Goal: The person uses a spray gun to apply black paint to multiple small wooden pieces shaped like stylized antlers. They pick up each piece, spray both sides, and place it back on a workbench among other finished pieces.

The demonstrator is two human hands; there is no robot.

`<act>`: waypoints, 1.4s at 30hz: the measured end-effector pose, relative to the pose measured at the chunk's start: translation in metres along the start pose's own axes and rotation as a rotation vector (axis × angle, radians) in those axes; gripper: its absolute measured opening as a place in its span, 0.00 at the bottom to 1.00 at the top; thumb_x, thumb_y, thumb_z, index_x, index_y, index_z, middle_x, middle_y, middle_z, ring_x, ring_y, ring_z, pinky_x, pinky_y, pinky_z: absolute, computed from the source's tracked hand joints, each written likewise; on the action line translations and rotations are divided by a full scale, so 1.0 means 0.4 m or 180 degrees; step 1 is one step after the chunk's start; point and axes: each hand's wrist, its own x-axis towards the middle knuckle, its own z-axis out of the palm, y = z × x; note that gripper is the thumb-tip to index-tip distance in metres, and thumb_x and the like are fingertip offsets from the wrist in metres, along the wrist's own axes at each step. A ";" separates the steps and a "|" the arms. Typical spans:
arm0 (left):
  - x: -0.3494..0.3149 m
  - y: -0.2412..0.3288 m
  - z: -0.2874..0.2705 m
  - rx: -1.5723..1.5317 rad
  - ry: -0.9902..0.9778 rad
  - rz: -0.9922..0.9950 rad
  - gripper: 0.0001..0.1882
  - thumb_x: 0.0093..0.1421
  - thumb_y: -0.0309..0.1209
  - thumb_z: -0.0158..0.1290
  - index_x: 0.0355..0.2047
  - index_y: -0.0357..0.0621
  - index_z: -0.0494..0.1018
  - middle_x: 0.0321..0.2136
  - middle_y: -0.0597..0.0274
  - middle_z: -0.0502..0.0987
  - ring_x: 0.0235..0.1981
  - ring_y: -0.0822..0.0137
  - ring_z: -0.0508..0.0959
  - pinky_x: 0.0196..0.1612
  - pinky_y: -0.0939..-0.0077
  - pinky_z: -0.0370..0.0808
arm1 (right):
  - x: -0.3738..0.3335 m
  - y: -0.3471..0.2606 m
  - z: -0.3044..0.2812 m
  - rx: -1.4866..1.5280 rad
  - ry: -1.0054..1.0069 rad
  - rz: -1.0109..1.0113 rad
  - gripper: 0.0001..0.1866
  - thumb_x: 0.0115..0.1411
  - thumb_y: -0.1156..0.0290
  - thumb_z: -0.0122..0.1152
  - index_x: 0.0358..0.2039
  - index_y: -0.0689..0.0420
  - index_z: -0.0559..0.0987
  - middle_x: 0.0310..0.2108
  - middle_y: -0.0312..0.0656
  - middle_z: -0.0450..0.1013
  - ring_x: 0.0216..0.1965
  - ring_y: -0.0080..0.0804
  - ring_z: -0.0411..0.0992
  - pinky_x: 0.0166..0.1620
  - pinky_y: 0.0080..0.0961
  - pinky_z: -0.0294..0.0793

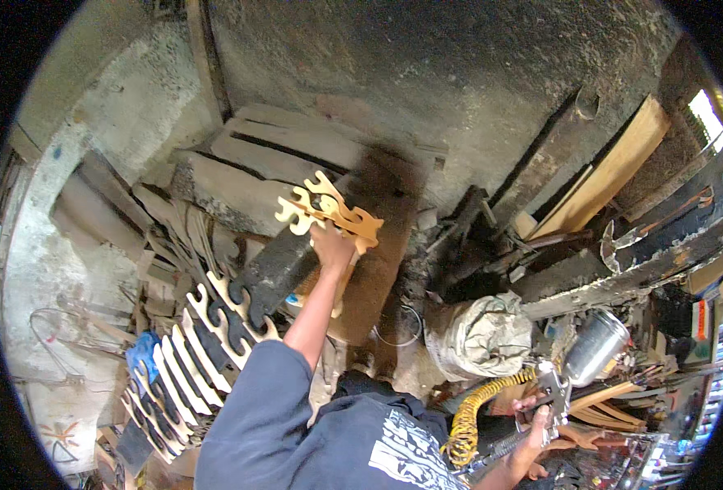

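Note:
Out at arm's length, my left hand [331, 243] grips a pale wooden cut-out piece [347, 216] with curved, hooked prongs. Whether it is one piece or two together, I cannot tell. My right hand [535, 423], low on the right, is closed around the handle of a spray gun [554, 394]. A silver metal cup [597, 347] sits on the gun, tilted to the right. From near the gun, a coiled yellow air hose [477, 415] curves down beside my body. Left of my left arm, several similar pale wooden pieces [188, 363] lie in a row on dark boards.
Dusty planks [255, 167] lean against the back wall. A brown board [382, 269] runs down beyond my left hand. A whitish sack [484, 336] stands between my arms. Long timber [602, 175] and a dark beam [639, 257] are on the right. A blue bag [142, 357] lies at the left.

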 end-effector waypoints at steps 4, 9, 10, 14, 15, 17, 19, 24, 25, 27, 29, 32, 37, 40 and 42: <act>-0.071 -0.146 -0.277 -0.1260 0.1613 -0.0108 0.13 0.54 0.22 0.55 0.41 0.32 0.73 0.39 0.39 0.75 0.42 0.45 0.76 0.49 0.60 0.73 | -0.006 -0.002 -0.047 -0.0136 -0.0018 -0.0207 0.22 0.68 0.58 0.48 0.52 0.65 0.67 0.41 0.46 0.72 0.43 0.38 0.71 0.51 0.36 0.69; -0.232 -0.279 -0.634 -0.4323 0.2727 -0.1033 0.20 0.59 0.20 0.54 0.50 0.35 0.61 0.34 0.48 0.77 0.32 0.60 0.79 0.36 0.68 0.81 | 0.043 0.014 -0.064 0.0370 -0.0676 -0.0251 0.26 0.66 0.54 0.48 0.53 0.63 0.65 0.40 0.44 0.70 0.43 0.37 0.69 0.54 0.40 0.67; -0.254 -0.288 -0.684 -0.4335 0.2930 -0.1178 0.20 0.61 0.24 0.54 0.50 0.35 0.58 0.33 0.49 0.76 0.32 0.60 0.80 0.35 0.68 0.81 | 0.056 0.017 -0.055 0.0459 -0.0878 -0.0260 0.26 0.66 0.53 0.49 0.53 0.62 0.65 0.40 0.44 0.70 0.42 0.37 0.69 0.54 0.40 0.68; -0.276 -0.303 -0.837 -0.4470 0.2220 -0.1061 0.09 0.63 0.31 0.51 0.36 0.37 0.73 0.27 0.59 0.76 0.24 0.70 0.79 0.32 0.80 0.83 | 0.063 0.012 0.038 0.0568 -0.1710 -0.0395 0.29 0.64 0.49 0.52 0.53 0.60 0.64 0.39 0.43 0.69 0.42 0.37 0.69 0.53 0.41 0.69; -0.260 -0.293 -0.851 -0.5006 0.2126 -0.1379 0.11 0.63 0.34 0.52 0.37 0.38 0.74 0.25 0.60 0.77 0.22 0.73 0.78 0.25 0.84 0.79 | 0.050 -0.002 0.068 0.0361 -0.1585 -0.0293 0.27 0.65 0.51 0.49 0.54 0.61 0.64 0.40 0.43 0.69 0.42 0.35 0.68 0.53 0.38 0.68; -0.220 -0.259 -0.862 -0.5981 0.1421 -0.1739 0.13 0.62 0.36 0.53 0.35 0.38 0.76 0.20 0.61 0.77 0.17 0.75 0.77 0.16 0.89 0.75 | 0.018 -0.037 0.136 0.0014 -0.1601 -0.0323 0.23 0.68 0.56 0.43 0.55 0.62 0.64 0.42 0.43 0.69 0.43 0.33 0.68 0.51 0.34 0.66; -0.167 -0.208 -0.844 -0.5954 0.0972 -0.1817 0.11 0.63 0.35 0.52 0.36 0.38 0.75 0.19 0.62 0.76 0.16 0.74 0.77 0.15 0.89 0.76 | 0.005 -0.090 0.198 -0.0112 -0.1829 -0.0544 0.24 0.68 0.57 0.44 0.55 0.62 0.64 0.41 0.43 0.70 0.42 0.32 0.69 0.51 0.33 0.67; -0.049 -0.079 -0.753 -0.5645 0.0520 -0.1618 0.07 0.65 0.31 0.46 0.35 0.44 0.72 0.25 0.63 0.78 0.18 0.74 0.77 0.18 0.86 0.76 | -0.003 -0.234 0.278 -0.0402 -0.1758 -0.1074 0.22 0.65 0.61 0.53 0.52 0.65 0.70 0.36 0.42 0.74 0.38 0.29 0.73 0.44 0.25 0.72; -0.042 -0.061 -0.738 -0.5538 0.0359 -0.1441 0.06 0.65 0.29 0.45 0.35 0.43 0.72 0.27 0.62 0.78 0.20 0.74 0.78 0.21 0.85 0.77 | 0.011 -0.262 0.280 -0.0687 -0.1779 -0.1213 0.20 0.63 0.61 0.56 0.48 0.64 0.72 0.35 0.41 0.75 0.35 0.28 0.73 0.39 0.24 0.72; -0.015 -0.020 -0.705 -0.5579 0.0172 -0.1485 0.09 0.65 0.29 0.45 0.36 0.37 0.72 0.26 0.61 0.78 0.22 0.73 0.78 0.23 0.86 0.78 | 0.026 -0.294 0.288 -0.0530 -0.1719 -0.1516 0.17 0.59 0.62 0.62 0.40 0.63 0.75 0.28 0.39 0.76 0.29 0.25 0.73 0.33 0.21 0.70; -0.001 0.018 -0.679 -0.5663 0.0050 -0.1297 0.10 0.65 0.28 0.44 0.37 0.33 0.72 0.26 0.60 0.79 0.21 0.74 0.78 0.20 0.89 0.78 | 0.025 -0.311 0.288 -0.0389 -0.1628 -0.1570 0.15 0.60 0.63 0.61 0.39 0.63 0.75 0.26 0.38 0.76 0.28 0.24 0.73 0.33 0.20 0.70; 0.007 0.064 -0.653 -0.5684 -0.0274 -0.1405 0.10 0.65 0.28 0.44 0.39 0.32 0.72 0.26 0.59 0.79 0.21 0.74 0.79 0.21 0.89 0.78 | 0.020 -0.318 0.293 -0.0334 -0.1439 -0.1763 0.11 0.61 0.67 0.60 0.36 0.63 0.74 0.22 0.37 0.73 0.24 0.21 0.69 0.28 0.20 0.67; 0.019 0.115 -0.626 -0.5675 -0.0633 -0.1256 0.10 0.65 0.28 0.46 0.39 0.32 0.71 0.27 0.58 0.79 0.21 0.73 0.79 0.22 0.88 0.80 | 0.040 -0.327 0.302 -0.0714 -0.1497 -0.1856 0.09 0.60 0.69 0.61 0.32 0.61 0.74 0.17 0.36 0.67 0.19 0.19 0.63 0.23 0.22 0.62; 0.030 0.124 -0.628 -0.5580 -0.1014 -0.1196 0.07 0.65 0.27 0.47 0.36 0.35 0.70 0.30 0.56 0.77 0.29 0.68 0.80 0.33 0.79 0.80 | 0.040 -0.327 0.307 -0.0719 -0.1496 -0.1792 0.08 0.59 0.71 0.62 0.31 0.60 0.74 0.16 0.37 0.67 0.18 0.21 0.63 0.22 0.23 0.63; 0.038 0.130 -0.627 -0.5550 -0.1109 -0.1125 0.06 0.65 0.27 0.47 0.35 0.36 0.70 0.31 0.56 0.76 0.32 0.65 0.80 0.38 0.74 0.81 | 0.024 -0.325 0.308 -0.0776 -0.1657 -0.1785 0.07 0.57 0.72 0.63 0.32 0.60 0.74 0.17 0.37 0.67 0.18 0.21 0.63 0.22 0.23 0.63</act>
